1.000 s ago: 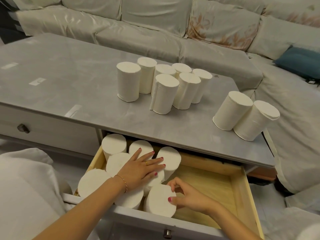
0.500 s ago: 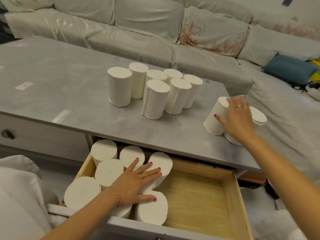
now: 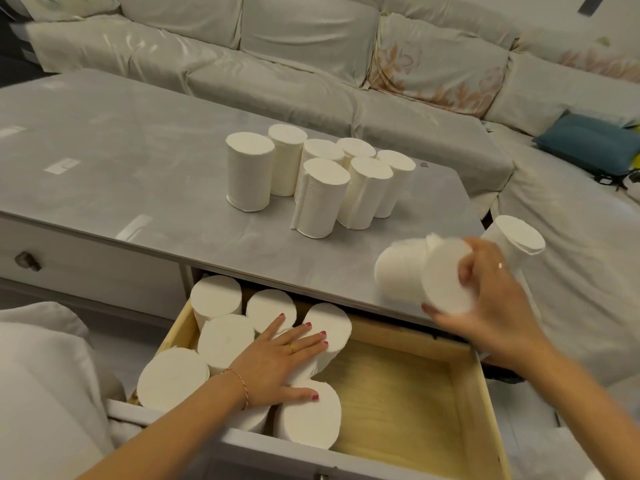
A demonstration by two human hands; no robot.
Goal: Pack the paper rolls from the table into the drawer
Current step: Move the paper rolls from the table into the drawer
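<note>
My right hand (image 3: pixel 491 306) grips a white paper roll (image 3: pixel 412 275), tipped on its side and lifted above the table's front right edge. One more roll (image 3: pixel 516 244) stands behind it at the table's right corner. Several rolls (image 3: pixel 318 181) stand bunched in the middle of the grey table (image 3: pixel 138 168). The wooden drawer (image 3: pixel 408 393) is pulled out below. Several rolls (image 3: pixel 221 337) stand upright in its left half. My left hand (image 3: pixel 277 358) lies flat, fingers spread, on top of them. The drawer's right half is bare wood.
A pale sofa (image 3: pixel 311 57) wraps behind and to the right of the table, with a blue cushion (image 3: pixel 588 143) at the right. A shut drawer with a knob (image 3: pixel 26 261) sits to the left. White fabric (image 3: pixel 45 386) lies at lower left.
My right hand went from the drawer up to the two rolls at the table's right edge, took hold of one, and has lifted and tipped it toward me. My left hand stayed on the drawer rolls.
</note>
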